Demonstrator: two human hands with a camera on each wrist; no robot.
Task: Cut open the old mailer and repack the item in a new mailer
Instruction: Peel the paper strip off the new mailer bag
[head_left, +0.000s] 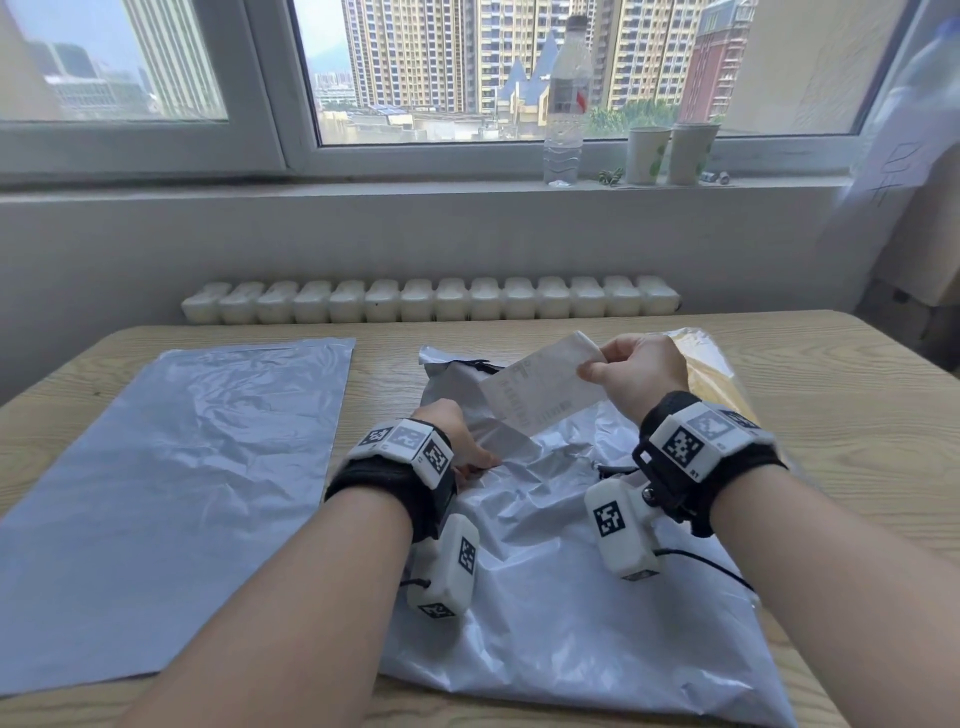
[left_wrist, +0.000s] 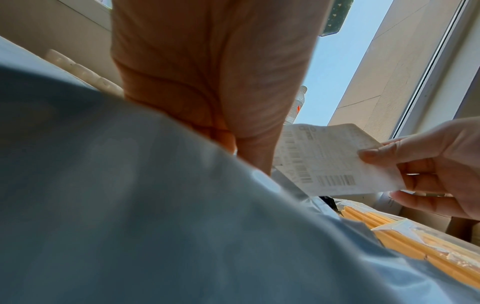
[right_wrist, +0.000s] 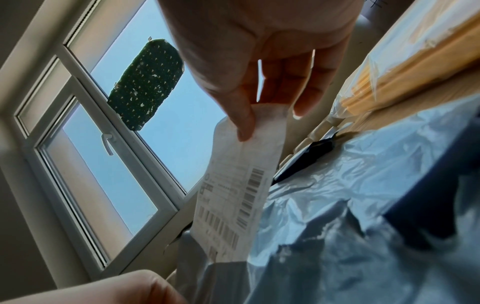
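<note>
Far left on the light wood-grain bench (head_left: 841, 395): a flat, smooth grey plastic new mailer (head_left: 171, 493), lying unfolded, untouched, well apart from both hands.

Right of it, at centre: a crumpled silvery-white plastic old mailer (head_left: 545, 597), heavily creased, far end gaping with a dark inner lining showing at the mouth. Lay flat on the bench under both forearms.

Left hand (head_left: 457, 441) pressed down on the old mailer near its middle, fingers curled into the plastic, gripping a fold; exact finger placement hidden behind the wrist band in the head view and blurred in the left wrist view.

Rising from the old mailer, just right of the left hand: a white rectangular paper shipping label (head_left: 540, 389), printed with barcodes and small text, lower end apparently attached to the plastic, upper end lifted clear. Same label (right_wrist: 233, 205) seen from the right wrist, hanging down to the mailer surface.

Right hand (head_left: 639, 374) pinched the label's upper end between thumb and fingers, held above the mailer.

Farther right, just beyond the old mailer: a yellow flat item in clear plastic wrap (head_left: 717, 364), lying on the bench, partly hidden by the right hand.
</note>
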